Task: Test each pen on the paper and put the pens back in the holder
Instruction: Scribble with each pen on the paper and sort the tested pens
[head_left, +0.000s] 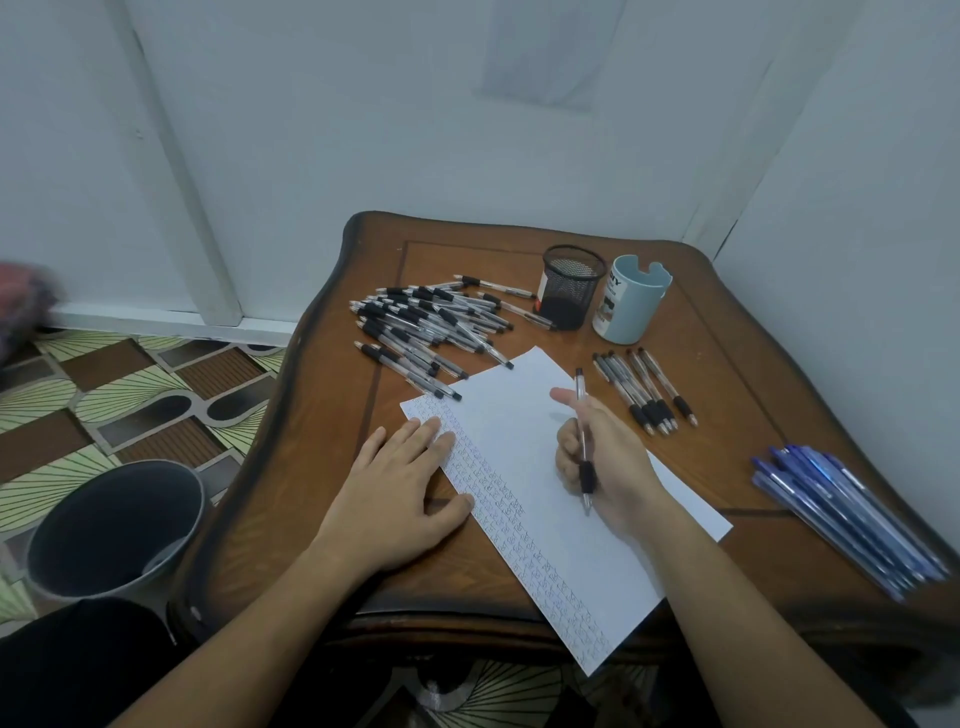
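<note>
A white sheet of paper lies slanted on the wooden table, with a band of small pen marks along its left edge. My left hand rests flat on that edge, fingers straight. My right hand grips a clear pen with a black grip, its tip pointing back toward me just above the paper. A black mesh holder stands at the back of the table. A large pile of black-grip pens lies left of the holder. Several more black-grip pens lie in a row to the right of the paper.
A pale blue mug-like cup stands beside the mesh holder. A bundle of blue pens lies near the table's right edge. On the patterned floor to the left of the table stands a grey bin.
</note>
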